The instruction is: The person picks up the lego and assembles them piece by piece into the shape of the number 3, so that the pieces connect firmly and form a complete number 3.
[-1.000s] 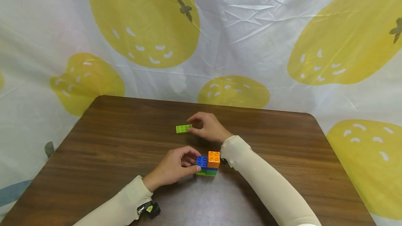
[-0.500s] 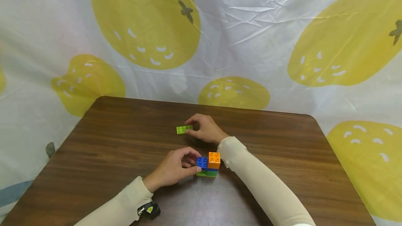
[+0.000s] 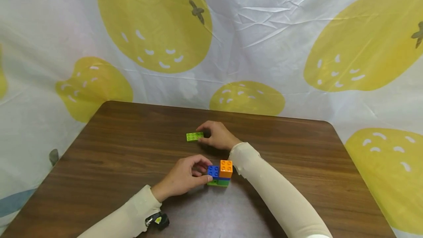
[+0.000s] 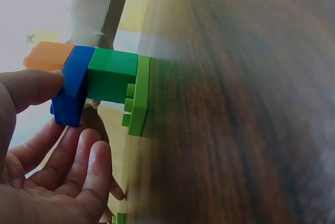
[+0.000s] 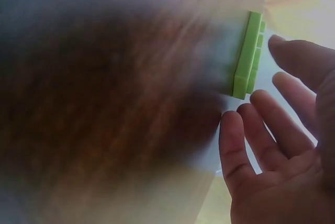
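My left hand pinches a blue brick at the open end of a small stack, thumb on one face and fingertips at the opposite edge. In this stack the blue brick sits on a green brick, which stands on a lime-green base plate. An orange brick tops the stack's right end. Farther back, my right hand hovers by a loose lime-green plate with studs up. Thumb and fingers are spread around the plate's right end, apart from it in the right wrist view.
Everything stands on a brown wood-grain table. A white curtain with yellow fruit prints hangs right behind the table's far edge. The right forearm passes close along the stack's right side.
My right hand has shifted slightly left, its fingers coming farther round the end of the loose plate. The left hand keeps its grip on the stack, in the same place.
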A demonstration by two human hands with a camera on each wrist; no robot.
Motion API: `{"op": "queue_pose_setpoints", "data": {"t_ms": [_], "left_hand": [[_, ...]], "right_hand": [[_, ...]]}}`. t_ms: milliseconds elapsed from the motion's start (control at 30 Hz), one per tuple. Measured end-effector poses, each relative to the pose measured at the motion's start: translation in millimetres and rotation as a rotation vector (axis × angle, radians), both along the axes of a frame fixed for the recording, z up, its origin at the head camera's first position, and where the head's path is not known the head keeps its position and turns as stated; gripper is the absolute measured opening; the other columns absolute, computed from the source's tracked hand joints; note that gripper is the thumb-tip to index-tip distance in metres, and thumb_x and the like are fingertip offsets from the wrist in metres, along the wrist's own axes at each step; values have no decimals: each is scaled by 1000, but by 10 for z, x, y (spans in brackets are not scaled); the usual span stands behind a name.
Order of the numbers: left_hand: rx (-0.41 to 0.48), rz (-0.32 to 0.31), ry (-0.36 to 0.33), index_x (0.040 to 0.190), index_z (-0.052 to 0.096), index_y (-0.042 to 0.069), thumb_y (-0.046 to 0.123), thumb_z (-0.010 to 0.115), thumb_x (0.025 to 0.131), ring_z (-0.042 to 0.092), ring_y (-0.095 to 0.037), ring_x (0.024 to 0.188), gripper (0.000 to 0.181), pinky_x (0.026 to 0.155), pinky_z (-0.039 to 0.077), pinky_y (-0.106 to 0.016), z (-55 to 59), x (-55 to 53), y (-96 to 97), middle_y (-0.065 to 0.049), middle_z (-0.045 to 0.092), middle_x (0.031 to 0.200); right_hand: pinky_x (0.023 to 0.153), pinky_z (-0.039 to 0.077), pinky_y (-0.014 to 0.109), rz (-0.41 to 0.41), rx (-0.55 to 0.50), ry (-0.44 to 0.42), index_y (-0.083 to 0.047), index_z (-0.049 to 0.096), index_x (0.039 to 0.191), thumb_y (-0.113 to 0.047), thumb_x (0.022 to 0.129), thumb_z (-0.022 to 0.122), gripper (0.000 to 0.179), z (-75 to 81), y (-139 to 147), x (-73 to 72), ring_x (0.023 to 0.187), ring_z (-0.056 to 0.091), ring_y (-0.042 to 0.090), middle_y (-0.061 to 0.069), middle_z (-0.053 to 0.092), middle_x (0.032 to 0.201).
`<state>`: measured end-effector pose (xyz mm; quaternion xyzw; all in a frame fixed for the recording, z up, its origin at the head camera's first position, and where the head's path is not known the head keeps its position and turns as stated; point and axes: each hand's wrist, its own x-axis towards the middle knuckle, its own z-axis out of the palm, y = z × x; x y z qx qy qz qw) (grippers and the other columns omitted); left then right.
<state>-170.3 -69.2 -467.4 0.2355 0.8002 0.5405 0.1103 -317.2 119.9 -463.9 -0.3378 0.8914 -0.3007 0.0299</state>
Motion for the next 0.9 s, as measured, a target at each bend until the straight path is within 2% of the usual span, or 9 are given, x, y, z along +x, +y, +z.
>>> {"op": "queue_pose_setpoints", "data": {"t_ms": [300, 900], "left_hand": [[3, -5, 0, 122, 71, 11, 23, 83, 93, 71, -19, 104, 34, 89, 63, -29, 1, -6, 10, -7, 73, 120], [0, -5, -10, 122, 71, 11, 22, 83, 94, 71, -19, 104, 33, 88, 63, -29, 11, -9, 11, -7, 73, 120]], "right_hand": [[112, 52, 45, -9, 95, -8, -8, 74, 128, -18, 93, 82, 38, 10, 14, -1, 123, 68, 27, 9, 75, 129], [104, 57, 43, -15, 104, -9, -7, 75, 127, -12, 92, 81, 36, -16, -13, -23, 115, 69, 24, 10, 75, 126]]}}
